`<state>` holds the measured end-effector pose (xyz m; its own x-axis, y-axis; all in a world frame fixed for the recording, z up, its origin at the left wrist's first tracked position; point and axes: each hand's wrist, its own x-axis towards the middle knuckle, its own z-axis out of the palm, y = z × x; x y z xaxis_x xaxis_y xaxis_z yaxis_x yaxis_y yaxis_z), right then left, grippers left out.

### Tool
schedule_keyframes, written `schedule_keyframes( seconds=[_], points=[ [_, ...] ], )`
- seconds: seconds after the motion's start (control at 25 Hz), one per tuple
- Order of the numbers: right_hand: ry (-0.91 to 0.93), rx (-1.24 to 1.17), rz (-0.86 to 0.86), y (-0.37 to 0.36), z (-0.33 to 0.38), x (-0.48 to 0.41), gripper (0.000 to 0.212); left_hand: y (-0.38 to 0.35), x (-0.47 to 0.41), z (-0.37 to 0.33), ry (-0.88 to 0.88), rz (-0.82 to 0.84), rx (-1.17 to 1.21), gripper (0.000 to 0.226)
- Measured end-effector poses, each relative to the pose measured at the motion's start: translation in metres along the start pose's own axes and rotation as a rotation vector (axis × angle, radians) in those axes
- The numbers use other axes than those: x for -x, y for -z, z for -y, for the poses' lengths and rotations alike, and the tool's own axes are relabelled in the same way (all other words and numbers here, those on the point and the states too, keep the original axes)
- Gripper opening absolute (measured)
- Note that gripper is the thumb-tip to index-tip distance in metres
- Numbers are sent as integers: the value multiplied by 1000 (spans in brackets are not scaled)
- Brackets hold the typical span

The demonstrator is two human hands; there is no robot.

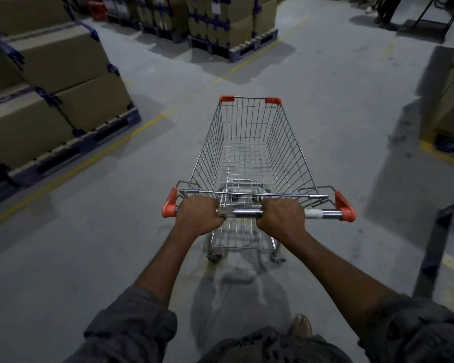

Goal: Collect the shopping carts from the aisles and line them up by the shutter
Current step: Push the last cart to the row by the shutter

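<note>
Shopping cart [250,163], tapered wire, perhaps chromed

A warehouse: palletised cardboard boxes [63,100] line a concrete floor [63,244] marked with yellow lines [89,158].

Shopping cart [252,153] ahead on floor [116,244], both hands [198,214] on its handle [244,213], stacked boxes [50,87] left
</note>
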<state>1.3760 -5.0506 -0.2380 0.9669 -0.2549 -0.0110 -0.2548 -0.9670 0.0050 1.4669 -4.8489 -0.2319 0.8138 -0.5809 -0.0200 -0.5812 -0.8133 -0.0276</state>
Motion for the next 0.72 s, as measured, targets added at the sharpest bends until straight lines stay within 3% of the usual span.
schedule_keyframes(
  seconds=[0.52, 0.72],
  points=[
    [188, -24, 47, 0, 42, 8, 20, -3, 49, 38, 116, 103, 51, 35],
    [281, -97, 102, 1, 48, 21, 9, -5, 85, 37, 199, 140, 81, 41]
  ],
)
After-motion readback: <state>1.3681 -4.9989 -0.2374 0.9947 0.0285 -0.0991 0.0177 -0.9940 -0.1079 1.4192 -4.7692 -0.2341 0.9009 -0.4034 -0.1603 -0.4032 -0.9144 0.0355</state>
